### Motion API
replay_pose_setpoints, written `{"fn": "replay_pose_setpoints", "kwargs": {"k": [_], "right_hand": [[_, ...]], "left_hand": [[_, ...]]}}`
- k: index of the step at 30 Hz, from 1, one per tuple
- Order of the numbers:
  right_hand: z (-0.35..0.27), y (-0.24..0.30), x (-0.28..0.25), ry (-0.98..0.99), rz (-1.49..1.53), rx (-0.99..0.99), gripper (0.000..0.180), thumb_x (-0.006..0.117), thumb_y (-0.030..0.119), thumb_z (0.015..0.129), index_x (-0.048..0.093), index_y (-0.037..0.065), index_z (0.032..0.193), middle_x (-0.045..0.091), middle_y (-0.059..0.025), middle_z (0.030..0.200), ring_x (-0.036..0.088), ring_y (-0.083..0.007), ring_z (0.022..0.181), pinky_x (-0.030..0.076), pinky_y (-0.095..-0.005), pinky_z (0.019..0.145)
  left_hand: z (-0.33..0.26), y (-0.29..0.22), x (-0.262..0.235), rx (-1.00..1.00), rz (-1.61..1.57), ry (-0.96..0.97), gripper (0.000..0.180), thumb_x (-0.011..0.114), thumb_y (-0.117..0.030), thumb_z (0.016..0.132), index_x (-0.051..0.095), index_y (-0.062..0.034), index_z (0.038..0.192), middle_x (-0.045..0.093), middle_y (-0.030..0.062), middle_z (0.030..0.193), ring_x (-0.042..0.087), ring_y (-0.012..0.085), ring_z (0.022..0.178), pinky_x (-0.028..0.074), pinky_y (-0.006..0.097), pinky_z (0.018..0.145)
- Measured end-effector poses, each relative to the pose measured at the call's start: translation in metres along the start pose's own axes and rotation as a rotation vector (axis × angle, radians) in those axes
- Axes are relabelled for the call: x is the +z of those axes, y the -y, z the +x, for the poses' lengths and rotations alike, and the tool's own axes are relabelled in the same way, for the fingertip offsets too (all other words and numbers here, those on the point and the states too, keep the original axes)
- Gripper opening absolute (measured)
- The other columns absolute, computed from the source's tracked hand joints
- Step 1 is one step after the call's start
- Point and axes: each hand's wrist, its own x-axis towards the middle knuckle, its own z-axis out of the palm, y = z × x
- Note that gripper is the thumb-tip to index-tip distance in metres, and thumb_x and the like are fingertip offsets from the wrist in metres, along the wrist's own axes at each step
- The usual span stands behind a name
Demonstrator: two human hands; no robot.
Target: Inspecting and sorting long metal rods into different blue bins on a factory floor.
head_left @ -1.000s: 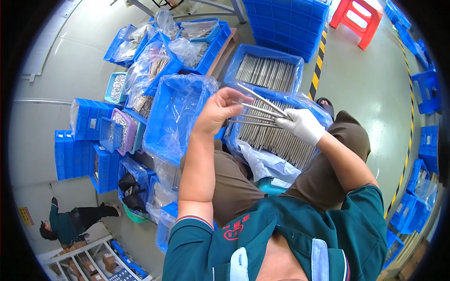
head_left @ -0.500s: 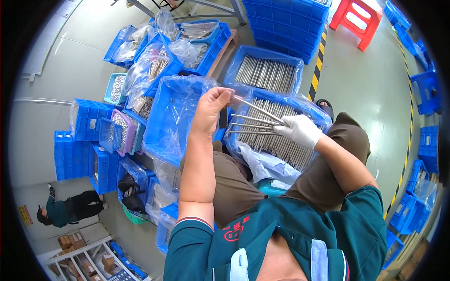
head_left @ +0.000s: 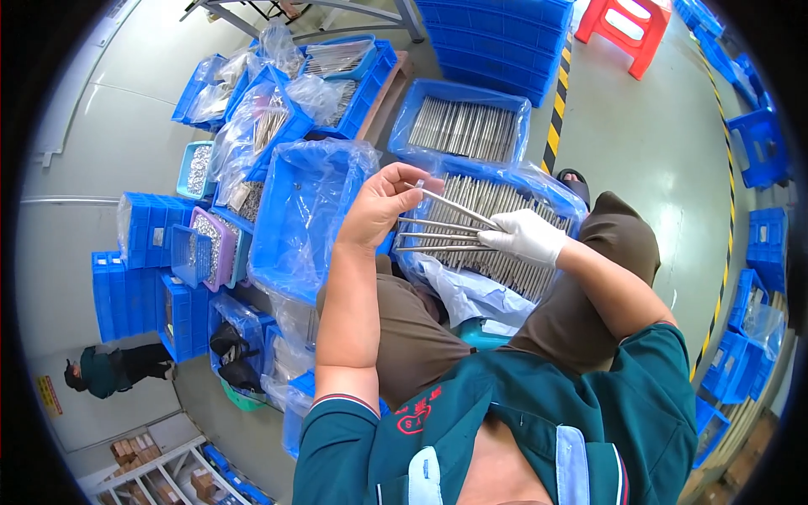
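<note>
Rod point(head_left: 450, 225) ends hidden in L hand point(head_left: 383, 206), gloved R hand point(head_left: 526, 236).

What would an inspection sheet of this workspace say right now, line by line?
Surface: grey floor; no table, blue crates stand on it.
Job's things: thin metal rods fanned out between both hands; more rods fill the lined crate below.
Clutter: empty plastic-lined crate, stacked blue crates, bags of small metal parts.
Grippers: bare left hand pinches the rod tips; gloved right hand grips the other ends.
Cables: nothing seen.
Surroundings: red stool, yellow-black floor tape, another person at lower left.
</note>
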Motion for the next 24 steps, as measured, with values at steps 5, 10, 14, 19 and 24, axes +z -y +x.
{"fn": "replay_pose_setpoints", "kwargs": {"k": [5, 10, 14, 19, 24], "right_hand": [[0.003, -0.017, 0.005, -0.031, -0.019, -0.001, 0.036, 0.055, 0.037, 0.09, 0.06, 0.001, 0.089, 0.055, -0.0112, 0.067, 0.053, -0.0184, 0.062, 0.043, -0.0337, 0.062], [0.02, -0.064, 0.009, -0.026, 0.146, -0.218, 0.039, 0.051, 0.043, 0.091, 0.058, 0.006, 0.081, 0.049, -0.0001, 0.059, 0.047, -0.0099, 0.047, 0.035, -0.0263, 0.044], [0.063, -0.081, -0.004, 0.216, 1.425, 0.379, 0.016, 0.048, 0.023, 0.095, 0.05, 0.007, 0.093, 0.044, 0.0064, 0.064, 0.036, -0.0032, 0.046, 0.028, -0.0189, 0.037], [0.154, -0.14, -0.006, -0.111, 1.649, 0.729, 0.011, 0.044, 0.014, 0.096, 0.048, 0.004, 0.093, 0.049, 0.0003, 0.07, 0.044, -0.0071, 0.051, 0.035, -0.0201, 0.04], [0.219, -0.223, -0.008, -0.264, 1.757, 0.697, 0.012, 0.049, 0.01, 0.093, 0.053, -0.002, 0.092, 0.06, -0.0098, 0.079, 0.061, -0.0187, 0.065, 0.055, -0.0291, 0.057]], "left_hand": [[0.002, 0.0, -0.004, -0.031, 0.127, -0.166, 0.023, 0.067, -0.012, 0.082, 0.059, 0.0009, 0.099, 0.067, 0.0114, 0.093, 0.062, 0.0149, 0.086, 0.044, 0.026, 0.083], [0.001, -0.014, -0.051, 0.147, 0.019, -0.603, 0.021, 0.062, -0.019, 0.088, 0.059, -0.0011, 0.097, 0.067, 0.0103, 0.086, 0.064, 0.0173, 0.08, 0.046, 0.026, 0.074], [0.006, -0.005, -0.031, 0.099, -0.143, -0.541, 0.02, 0.06, -0.021, 0.089, 0.058, -0.0025, 0.098, 0.067, 0.0106, 0.088, 0.065, 0.0179, 0.081, 0.045, 0.026, 0.073], [0.01, -0.01, -0.031, 0.082, -0.114, -0.533, 0.023, 0.06, -0.024, 0.089, 0.057, -0.0041, 0.101, 0.067, 0.0117, 0.092, 0.065, 0.0209, 0.087, 0.046, 0.029, 0.078], [0.013, -0.012, -0.027, 0.063, -0.2, -0.56, 0.022, 0.058, -0.019, 0.09, 0.055, -0.0009, 0.103, 0.066, 0.0127, 0.093, 0.063, 0.0185, 0.081, 0.045, 0.026, 0.075]]}}
